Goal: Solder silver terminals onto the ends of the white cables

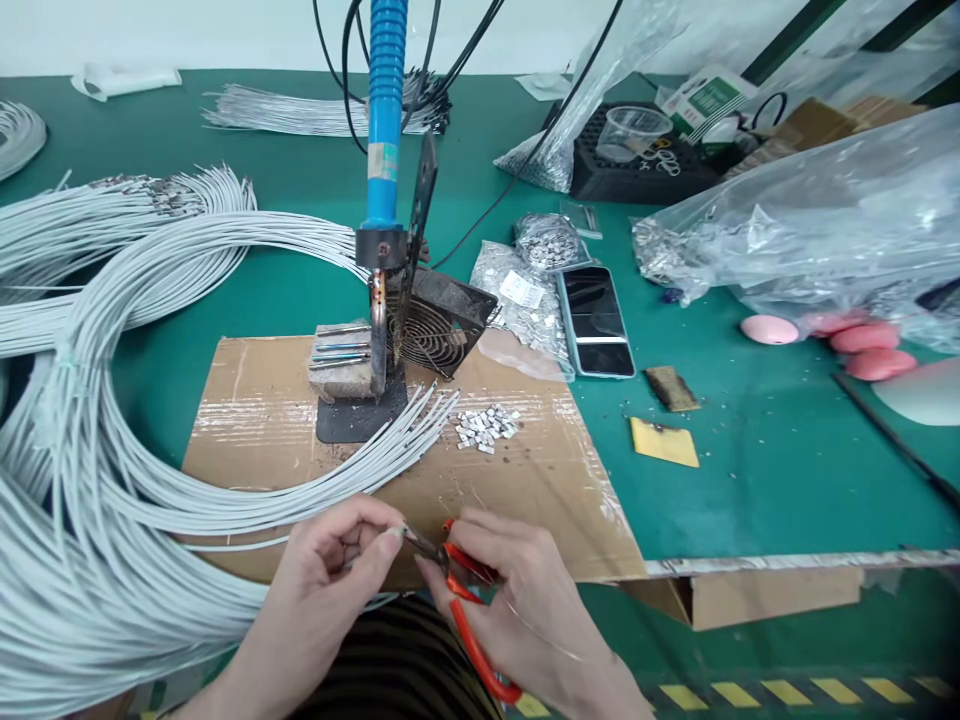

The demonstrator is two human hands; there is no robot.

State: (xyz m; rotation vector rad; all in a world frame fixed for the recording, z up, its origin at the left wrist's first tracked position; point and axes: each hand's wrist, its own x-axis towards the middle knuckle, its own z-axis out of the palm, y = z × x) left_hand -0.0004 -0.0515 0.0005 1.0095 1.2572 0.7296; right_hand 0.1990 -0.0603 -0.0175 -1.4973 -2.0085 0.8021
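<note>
While the left hand (337,570) pinches what looks like a wire end (406,533) between thumb and forefinger, the right hand (521,580) has its fingers wrapped about the orange handles of the scissors (427,546); blade tips right at the left fingertips, whether parted or closed I cannot tell; both things lie between the hands, over the near edge of the cardboard (525,490); to work well here, I'd judge: steady pinch, skin behind the cut line, small bites with the tips only; beyond, a pile of small metal pieces (486,428) beside the white cables (300,505); farther off, a white label (523,290) on a plastic bag (491,265), print too small to read; green-and-white box (709,103), lettering likewise illegible; no brand made out on the phone (598,318).
</note>
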